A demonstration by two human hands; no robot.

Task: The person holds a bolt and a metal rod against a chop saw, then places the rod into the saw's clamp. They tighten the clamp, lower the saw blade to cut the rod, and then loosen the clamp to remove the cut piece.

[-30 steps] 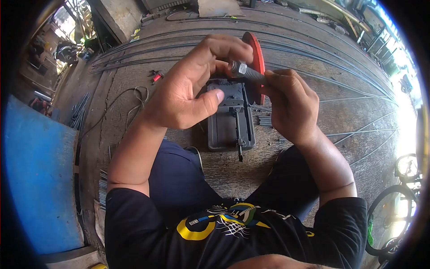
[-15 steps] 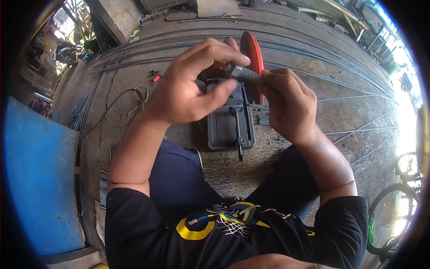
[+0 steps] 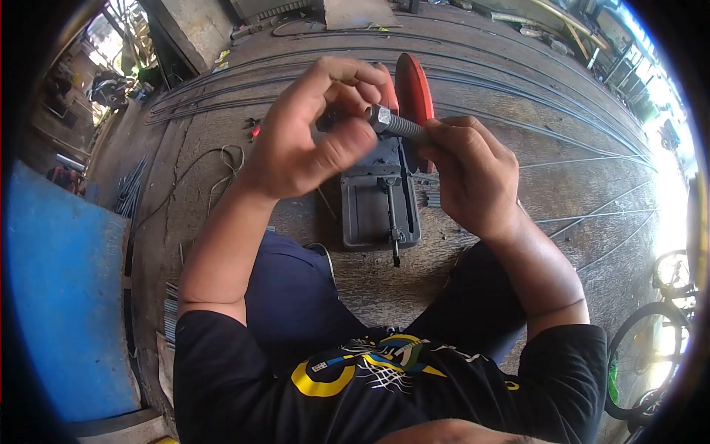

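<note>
My right hand (image 3: 477, 174) pinches the shank of a thick threaded bolt (image 3: 404, 127) between thumb and fingertips. The bolt points left, and a hexagonal piece sits at its left end. Just left of that end, my left hand (image 3: 307, 133) is open, its fingers curved and its thumb apart from them. Below and behind the bolt stands a cut-off saw, its grey base (image 3: 356, 238) on the floor between my legs. The saw's red disc-shaped part (image 3: 420, 89) rises behind the bolt. My left hand hides part of the machine.
Long metal rods (image 3: 510, 87) lie across the floor behind the saw and to the right. A cord (image 3: 194, 164) curls at the left, near a blue panel (image 3: 66, 296). Short rods (image 3: 131, 185) lie beyond that panel. A bicycle wheel (image 3: 629, 355) stands at the right.
My left hand has moved left, off the hexagonal end of the bolt, and its fingers have spread. My right hand still holds the bolt, shifted slightly left.
</note>
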